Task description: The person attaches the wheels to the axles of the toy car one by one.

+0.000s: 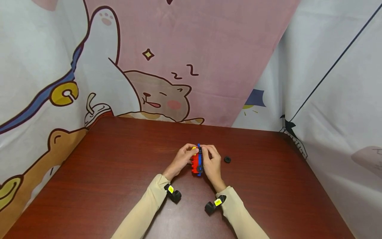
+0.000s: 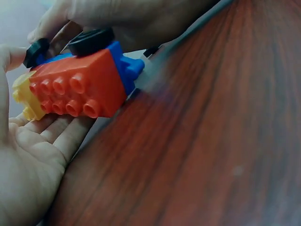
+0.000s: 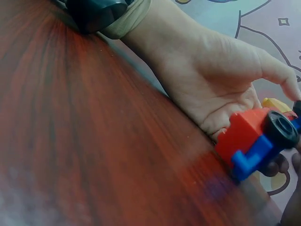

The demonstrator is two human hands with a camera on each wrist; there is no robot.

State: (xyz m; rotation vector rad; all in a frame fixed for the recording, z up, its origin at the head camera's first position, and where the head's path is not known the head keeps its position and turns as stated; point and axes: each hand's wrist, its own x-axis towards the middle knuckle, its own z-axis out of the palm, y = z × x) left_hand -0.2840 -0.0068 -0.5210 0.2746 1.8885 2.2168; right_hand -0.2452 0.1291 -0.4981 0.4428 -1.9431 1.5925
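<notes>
Both hands (image 1: pixel 181 160) (image 1: pixel 213 166) round toy vehicle (image 1: pixel 195 163)

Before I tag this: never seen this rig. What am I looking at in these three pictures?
There is no machine: these are a person's bare left hand and right hand. The wide picture comes from a camera worn on the head, looking forward and down. The two close-ups come from the black wrist cameras; each looks at its own hand's work, and the other hand shows there too.

On the brown table, beside the right hand, lies a loose black wheel. The hands hold a toy vehicle between them: red studded body, blue base, yellow piece at the far end, black wheels. Behind hangs printed cloth.
</notes>
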